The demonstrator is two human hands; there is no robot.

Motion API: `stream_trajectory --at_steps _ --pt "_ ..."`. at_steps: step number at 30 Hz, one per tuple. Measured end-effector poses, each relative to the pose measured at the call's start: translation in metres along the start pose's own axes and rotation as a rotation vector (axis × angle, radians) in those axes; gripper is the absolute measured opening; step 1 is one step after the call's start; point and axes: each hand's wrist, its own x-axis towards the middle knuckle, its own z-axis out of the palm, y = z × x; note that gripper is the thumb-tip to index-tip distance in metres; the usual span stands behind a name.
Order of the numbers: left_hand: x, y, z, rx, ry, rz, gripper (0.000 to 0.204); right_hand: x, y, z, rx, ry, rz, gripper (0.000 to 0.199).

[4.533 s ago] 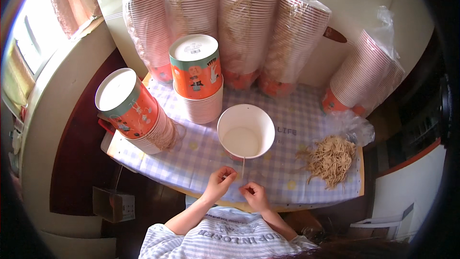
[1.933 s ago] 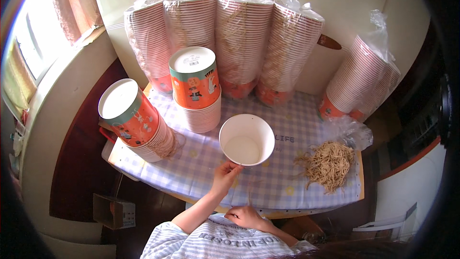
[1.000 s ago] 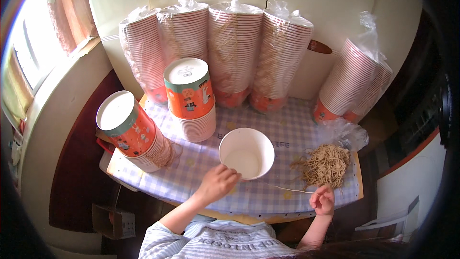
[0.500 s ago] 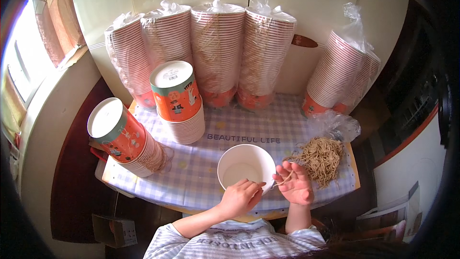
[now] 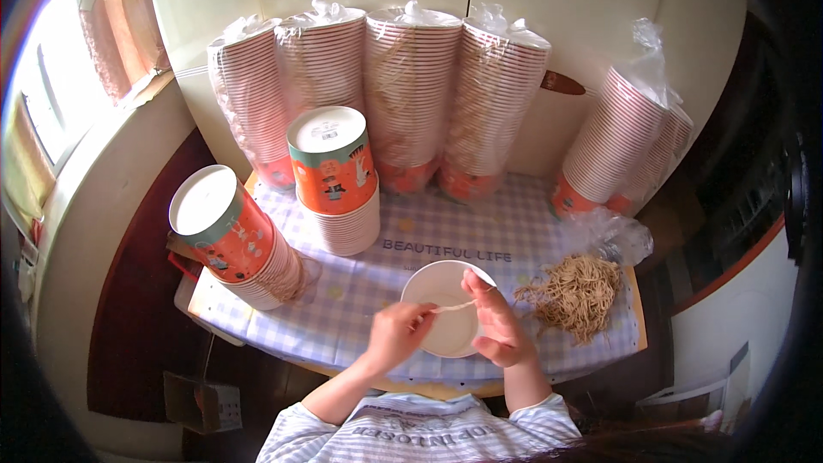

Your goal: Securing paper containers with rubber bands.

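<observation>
We have our left hand (image 5: 396, 332) and our right hand (image 5: 495, 323) together over a white paper bowl (image 5: 446, 317) that sits near the front edge of the worktop (image 5: 360, 291). Both hands are narrowed into pinches: the left fingertips grip one end of a thin pale strand (image 5: 453, 306), the right thumb and forefinger seem to take the other end, and the remaining right fingers are spread loosely. The strand lies stretched across the bowl's mouth, just above its rim.

We judge the work on this bowl to be in its middle: the strand is fetched and laid across, but it does not look fastened at either side. Much seems left. A heap of the same tan strands (image 5: 576, 294) lies just to the right of the bowl, beside a crumpled clear bag (image 5: 613, 236). To the left stand two stacks of orange printed bowls, one upright (image 5: 336, 184) and one leaning (image 5: 230, 240); whether those are finished we cannot tell. Along the wall behind, four bagged columns of bowls (image 5: 403, 86) lean together, and another bagged stack (image 5: 621, 141) tilts at the far right, all unopened as far as we see.

The bowl's inside is partly covered by our fingers, so we cannot make out any hole or knot. The strand's ends vanish in the pinches.
</observation>
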Motion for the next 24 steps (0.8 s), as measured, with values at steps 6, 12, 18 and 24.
stream_trajectory --at_steps 6,12,18,24 --pt "0.011 -0.04 -0.026 0.037 0.226 -0.089 0.011 0.005 0.007 0.016 -1.002 -0.3 0.001 0.066" --pt "0.013 -0.082 -0.015 -0.161 0.289 -0.223 0.011 -0.014 0.03 0.05 -1.231 -0.439 0.05 0.07" --pt "0.01 -0.096 -0.01 -0.251 0.283 -0.315 0.01 -0.023 0.028 0.049 -1.263 -0.494 0.138 0.055" --pt "0.001 -0.103 -0.005 -0.401 0.295 -0.318 0.008 -0.031 0.009 0.034 -1.195 -0.471 0.196 0.06"
